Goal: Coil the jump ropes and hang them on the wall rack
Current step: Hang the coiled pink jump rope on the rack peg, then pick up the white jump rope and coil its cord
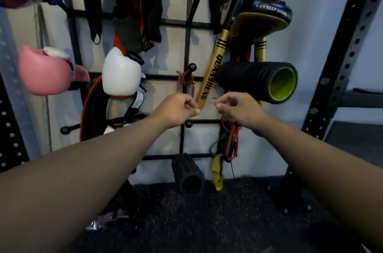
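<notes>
Already a coiled jump rope (186, 81) hangs on the wall rack (187, 24) peg, just above our left hand (178, 110), whose curled fingers seem to pinch nothing we can make out. Our right hand (238, 108) is likewise pinched; whether a thin cord runs between them we cannot tell. Such rope is probably light and floppy, so it is best gripped by its stiff handles.

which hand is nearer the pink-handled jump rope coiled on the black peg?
Left. The left hand sits just below the pink-handled jump rope; the right hand is farther off, below and right.
</notes>
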